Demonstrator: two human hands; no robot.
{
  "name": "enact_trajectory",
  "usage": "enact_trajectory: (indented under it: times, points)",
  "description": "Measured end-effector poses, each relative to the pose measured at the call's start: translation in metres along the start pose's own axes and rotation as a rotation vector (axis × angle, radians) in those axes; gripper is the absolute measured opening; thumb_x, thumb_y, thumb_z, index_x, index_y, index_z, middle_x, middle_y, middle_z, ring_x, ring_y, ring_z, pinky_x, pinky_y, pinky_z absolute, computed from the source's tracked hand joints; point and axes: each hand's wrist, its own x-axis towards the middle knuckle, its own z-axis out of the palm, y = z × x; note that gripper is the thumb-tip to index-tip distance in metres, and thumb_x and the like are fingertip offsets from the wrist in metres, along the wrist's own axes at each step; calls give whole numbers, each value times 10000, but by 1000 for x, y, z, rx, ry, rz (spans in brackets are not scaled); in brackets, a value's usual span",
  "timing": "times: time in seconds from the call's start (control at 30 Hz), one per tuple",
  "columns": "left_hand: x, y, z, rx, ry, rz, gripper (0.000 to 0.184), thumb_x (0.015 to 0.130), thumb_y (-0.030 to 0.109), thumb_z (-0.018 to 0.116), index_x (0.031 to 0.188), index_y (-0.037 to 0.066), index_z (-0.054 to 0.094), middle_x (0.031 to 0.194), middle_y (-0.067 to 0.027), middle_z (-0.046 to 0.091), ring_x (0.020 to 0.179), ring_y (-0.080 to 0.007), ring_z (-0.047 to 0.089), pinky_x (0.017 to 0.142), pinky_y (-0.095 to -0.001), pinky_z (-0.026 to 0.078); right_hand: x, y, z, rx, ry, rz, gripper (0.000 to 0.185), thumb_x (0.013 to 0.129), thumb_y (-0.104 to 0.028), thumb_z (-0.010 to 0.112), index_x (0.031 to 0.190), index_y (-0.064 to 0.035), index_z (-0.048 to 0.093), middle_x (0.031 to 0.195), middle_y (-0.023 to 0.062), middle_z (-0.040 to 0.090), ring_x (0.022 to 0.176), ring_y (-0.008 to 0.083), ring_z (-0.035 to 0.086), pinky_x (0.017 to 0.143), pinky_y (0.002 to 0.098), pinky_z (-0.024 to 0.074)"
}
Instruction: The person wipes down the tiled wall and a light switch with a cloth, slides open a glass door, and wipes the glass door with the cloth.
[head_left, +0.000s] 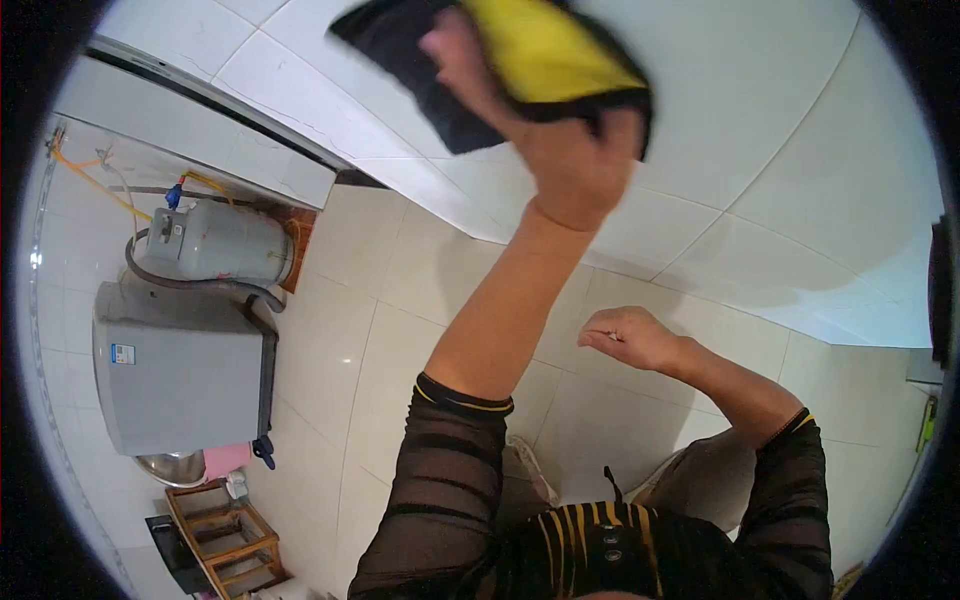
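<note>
My left hand [575, 165] reaches up and forward, its fingers closed on a black and yellow cloth [550, 55]. The cloth is blurred by motion and lies over the white tiled wall [760, 110]; whether all of it touches the tiles I cannot tell. One flap shows yellow, the rest black. My right hand [635, 338] hangs in front of my body above the floor, fingers curled in. A small pale spot, possibly a ring, shows at its fingers, and it touches nothing else I can see.
To the left stand a grey gas cylinder [235, 243] with a hose and a grey appliance or bin [185, 375]. A metal basin [170, 468], a pink cloth [228, 460] and a wooden rack [225, 540] are lower left. Pale tiles cover the floor [335, 350].
</note>
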Motion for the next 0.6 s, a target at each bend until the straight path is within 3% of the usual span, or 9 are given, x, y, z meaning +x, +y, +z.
enact_trajectory:
  times: [0.07,0.13,0.17,0.4,0.43,0.47,0.53,0.6]
  points:
    - [7,12,4,85,-95,234,613,816,238,514,1320,-46,311,1417,-310,152,1317,-423,153,1091,-482,35,0,6,14,66,-8,114,239,898,-268,484,906,-75,624,892,112,623,813,308,590,716,400,475]
    - [13,13,5,149,-237,295,546,767,397,625,1264,193,528,1452,-194,246,1339,-394,208,1028,-631,-4,-2,10,30,52,-27,101,254,899,-283,476,908,-76,624,890,114,622,815,312,590,713,406,475]
    - [24,9,2,165,-266,332,521,793,408,585,1267,199,526,1440,-210,263,1334,-418,200,1028,-622,26,-4,12,38,40,-41,101,269,900,-297,468,910,-77,623,888,116,621,818,316,590,710,413,475]
    - [189,-49,-38,182,10,730,512,874,237,473,1321,5,383,1430,-224,250,1331,-383,208,1070,-470,157,-49,45,73,-66,-165,188,294,895,-330,459,924,-82,614,843,113,619,794,327,595,690,436,479]
    - [195,-52,-41,188,24,757,511,885,213,457,1329,-23,363,1429,-226,248,1331,-378,209,1076,-448,176,-53,51,74,-130,-290,192,284,892,-326,461,930,-90,614,860,109,619,810,323,596,699,435,480]
    - [179,-54,-45,221,-48,674,552,868,223,471,1339,-26,326,1425,-250,219,1329,-390,190,1080,-455,133,-55,55,75,-195,-413,193,275,888,-322,462,937,-99,615,877,106,620,826,319,596,708,435,481]
    - [132,-56,-57,415,-201,450,691,806,222,505,1361,-66,210,1413,-323,134,1325,-427,130,1094,-459,6,-57,58,74,-154,-383,205,271,886,-319,460,937,-105,618,892,107,622,851,314,596,725,435,481]
    - [53,-72,-51,157,-185,221,840,758,311,543,1375,-90,136,1434,-318,103,1331,-475,58,1058,-554,13,-59,63,71,-110,-346,226,267,884,-317,459,937,-111,620,906,108,624,876,309,595,741,435,480]
